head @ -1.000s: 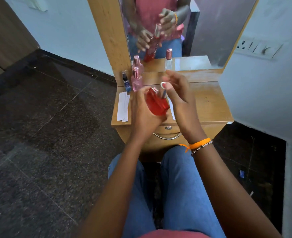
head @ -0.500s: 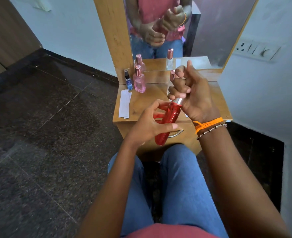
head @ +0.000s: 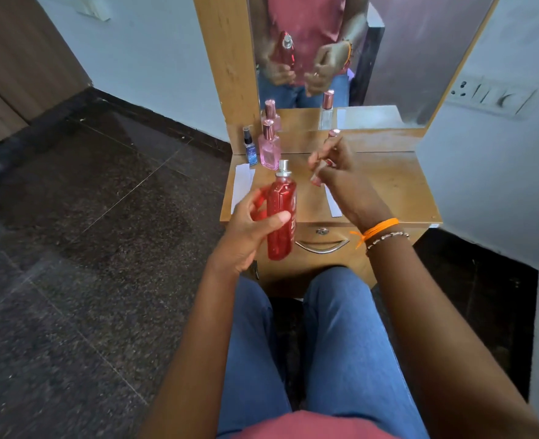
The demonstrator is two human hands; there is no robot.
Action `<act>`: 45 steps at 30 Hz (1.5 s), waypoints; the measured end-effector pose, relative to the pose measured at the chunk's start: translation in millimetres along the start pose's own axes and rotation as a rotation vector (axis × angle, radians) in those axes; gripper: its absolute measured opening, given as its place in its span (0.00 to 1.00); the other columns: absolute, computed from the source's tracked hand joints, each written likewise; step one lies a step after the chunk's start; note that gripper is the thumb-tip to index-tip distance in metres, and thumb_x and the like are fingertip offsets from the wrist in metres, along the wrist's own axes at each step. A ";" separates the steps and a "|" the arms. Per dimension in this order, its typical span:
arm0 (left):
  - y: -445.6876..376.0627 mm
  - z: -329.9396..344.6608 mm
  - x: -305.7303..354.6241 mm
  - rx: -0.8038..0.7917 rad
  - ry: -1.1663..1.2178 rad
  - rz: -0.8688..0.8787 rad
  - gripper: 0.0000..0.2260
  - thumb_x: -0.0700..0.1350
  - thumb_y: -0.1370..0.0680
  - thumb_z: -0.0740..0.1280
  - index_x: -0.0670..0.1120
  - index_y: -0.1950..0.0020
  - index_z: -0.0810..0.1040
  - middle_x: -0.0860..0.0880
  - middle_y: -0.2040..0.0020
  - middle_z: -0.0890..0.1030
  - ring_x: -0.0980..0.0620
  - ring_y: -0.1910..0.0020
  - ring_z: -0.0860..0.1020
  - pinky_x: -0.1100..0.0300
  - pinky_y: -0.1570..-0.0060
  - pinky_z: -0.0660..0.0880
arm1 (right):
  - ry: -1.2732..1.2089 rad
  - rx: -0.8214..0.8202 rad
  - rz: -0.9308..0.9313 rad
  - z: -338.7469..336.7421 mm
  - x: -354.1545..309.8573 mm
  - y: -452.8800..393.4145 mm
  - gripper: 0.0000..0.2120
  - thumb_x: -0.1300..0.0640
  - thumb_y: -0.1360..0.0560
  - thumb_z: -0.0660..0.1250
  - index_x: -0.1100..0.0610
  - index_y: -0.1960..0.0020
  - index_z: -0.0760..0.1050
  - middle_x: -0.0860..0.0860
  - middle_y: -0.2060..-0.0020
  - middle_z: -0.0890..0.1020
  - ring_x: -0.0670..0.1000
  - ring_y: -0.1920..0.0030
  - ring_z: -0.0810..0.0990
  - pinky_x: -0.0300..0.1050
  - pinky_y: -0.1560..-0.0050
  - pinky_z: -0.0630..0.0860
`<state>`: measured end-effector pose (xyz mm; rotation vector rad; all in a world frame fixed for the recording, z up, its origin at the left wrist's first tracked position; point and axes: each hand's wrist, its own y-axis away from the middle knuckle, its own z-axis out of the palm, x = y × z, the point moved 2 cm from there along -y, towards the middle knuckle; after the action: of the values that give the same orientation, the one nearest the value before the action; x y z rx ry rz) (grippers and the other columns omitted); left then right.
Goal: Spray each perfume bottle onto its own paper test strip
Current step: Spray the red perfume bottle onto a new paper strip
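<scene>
Holding the red perfume bottle (head: 281, 217) nearly upright in the left hand (head: 249, 231), thumb and fingers curled around its body, silver nozzle uncovered, in front of the wooden dressing table (head: 398, 185); keeping the right hand (head: 341, 172) above the tabletop with fingers bent, cannot tell if pinching something; lying on the table, one paper strip (head: 333, 202) under the right hand, more strips (head: 242, 185) at left, beside the pink bottle (head: 269, 147) and small blue bottle (head: 249, 147)

Single head-worn wide-angle view, looking forward and down from above the seated person's lap. Close to the wooden dressing table (head: 388, 185); mirror (head: 388, 58) faces the camera.
</scene>
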<state>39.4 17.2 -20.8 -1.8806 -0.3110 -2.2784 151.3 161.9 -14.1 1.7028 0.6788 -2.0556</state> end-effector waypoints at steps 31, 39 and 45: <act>-57.2 95.4 -11.4 0.193 -0.781 0.214 0.14 0.38 0.20 0.56 0.42 0.42 0.79 0.45 0.43 0.75 0.47 0.42 0.74 0.64 0.45 0.66 | -0.178 0.229 0.164 -53.3 -2.9 87.7 0.36 0.39 0.29 0.68 0.58 0.29 0.63 0.57 0.38 0.79 0.58 0.47 0.82 0.59 0.49 0.79; -80.9 119.5 -49.8 0.025 -1.529 0.247 0.19 0.42 0.22 0.58 0.44 0.30 0.66 0.44 0.33 0.68 0.41 0.39 0.65 0.50 0.44 0.64 | -0.096 0.255 0.093 -72.8 -13.9 93.4 0.11 0.57 0.20 0.58 0.47 0.39 0.70 0.58 0.44 0.80 0.64 0.48 0.80 0.62 0.48 0.78; -66.1 114.4 -55.8 0.074 -1.451 0.264 0.16 0.48 0.19 0.56 0.47 0.33 0.71 0.47 0.36 0.70 0.43 0.41 0.66 0.51 0.47 0.62 | -0.067 0.260 0.121 -77.7 -10.4 91.6 0.14 0.57 0.19 0.57 0.53 0.34 0.68 0.59 0.43 0.79 0.56 0.50 0.81 0.49 0.56 0.82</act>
<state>140.9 111.4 -58.1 -2.8891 -0.2453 -0.3957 267.8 133.3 -26.3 1.7535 0.2889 -2.1790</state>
